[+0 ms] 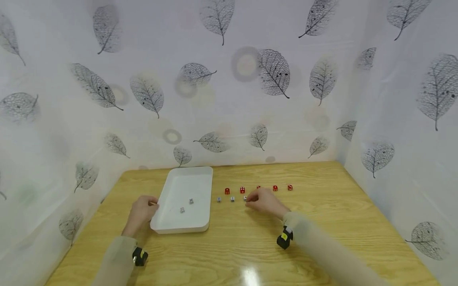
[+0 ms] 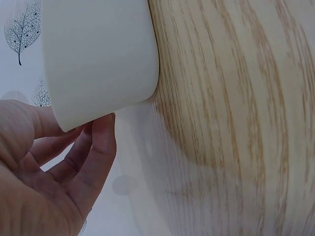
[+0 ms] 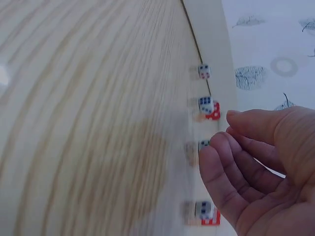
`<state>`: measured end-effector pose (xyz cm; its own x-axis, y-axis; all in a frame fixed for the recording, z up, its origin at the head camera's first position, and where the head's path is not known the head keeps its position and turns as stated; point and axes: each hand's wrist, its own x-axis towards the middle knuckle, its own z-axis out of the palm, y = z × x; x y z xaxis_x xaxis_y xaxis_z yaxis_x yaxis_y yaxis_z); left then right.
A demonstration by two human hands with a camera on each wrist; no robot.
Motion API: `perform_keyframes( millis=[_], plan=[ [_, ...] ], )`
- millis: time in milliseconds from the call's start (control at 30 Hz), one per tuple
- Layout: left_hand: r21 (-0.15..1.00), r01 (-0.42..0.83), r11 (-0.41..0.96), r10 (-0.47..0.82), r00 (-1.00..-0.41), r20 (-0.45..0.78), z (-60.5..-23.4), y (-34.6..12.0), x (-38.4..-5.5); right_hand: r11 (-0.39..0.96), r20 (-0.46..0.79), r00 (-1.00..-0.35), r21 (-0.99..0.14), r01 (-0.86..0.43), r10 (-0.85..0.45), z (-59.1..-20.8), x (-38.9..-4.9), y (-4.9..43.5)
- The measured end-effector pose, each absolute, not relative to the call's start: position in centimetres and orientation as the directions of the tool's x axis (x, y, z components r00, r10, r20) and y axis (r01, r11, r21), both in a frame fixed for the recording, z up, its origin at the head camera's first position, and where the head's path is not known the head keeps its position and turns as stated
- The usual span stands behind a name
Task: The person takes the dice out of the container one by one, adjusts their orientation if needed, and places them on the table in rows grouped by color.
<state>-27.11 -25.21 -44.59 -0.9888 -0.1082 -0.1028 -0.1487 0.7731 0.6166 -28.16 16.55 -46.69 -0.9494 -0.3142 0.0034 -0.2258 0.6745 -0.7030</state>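
My left hand grips the left wall of a white plastic tray. In the left wrist view its thumb and fingers meet the tray's edge. Two white dice, one a die with red pips, lie inside. My right hand is over a row of small white dice, thumb and fingertips slightly apart. At its fingertips is a white die, partly covered by a finger in the right wrist view. Beyond the hand there, another white die shows, hidden from the head view.
Left of the right hand stand a white die and another white die. Behind runs a row of red dice, from a red die to a tilted red die. Leaf-print curtains surround the wooden table.
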Motion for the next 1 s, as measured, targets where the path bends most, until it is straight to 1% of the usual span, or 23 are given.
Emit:
perform_keyframes(
  millis=[100,333,600,667,833,1000],
  plan=[
    [0.616,-0.147,0.774,-0.108,-0.989,-0.1,-44.8,-25.4,-27.1,0.649,0.007,-0.938,-0.72,-0.246,-0.348,-46.4,-28.1,15.0],
    [0.622,-0.135,0.771,-0.107,-0.991,-0.083,-44.7,-25.2,-26.9,0.569,0.071,-0.894,-0.748,-0.341,-0.443,-46.0,-28.1,11.7],
    [0.621,-0.135,0.772,-0.108,-0.991,-0.082,-44.4,-25.1,-26.8,0.522,0.139,-0.855,-0.739,-0.425,-0.499,-45.8,-28.3,8.1],
    [0.622,-0.137,0.771,-0.108,-0.991,-0.084,-44.4,-25.1,-26.7,0.515,0.142,-0.855,-0.745,-0.424,-0.499,-45.8,-28.4,7.3],
    [0.626,-0.14,0.767,-0.107,-0.99,-0.09,-44.5,-25.1,-26.7,0.523,0.102,-0.868,-0.762,-0.382,-0.486,-45.4,-28.3,5.5],
    [0.614,-0.138,0.777,-0.109,-0.99,-0.085,-44.4,-25.2,-26.9,0.507,0.083,-0.864,-0.78,-0.367,-0.497,-44.9,-28.4,4.2]
  ],
)
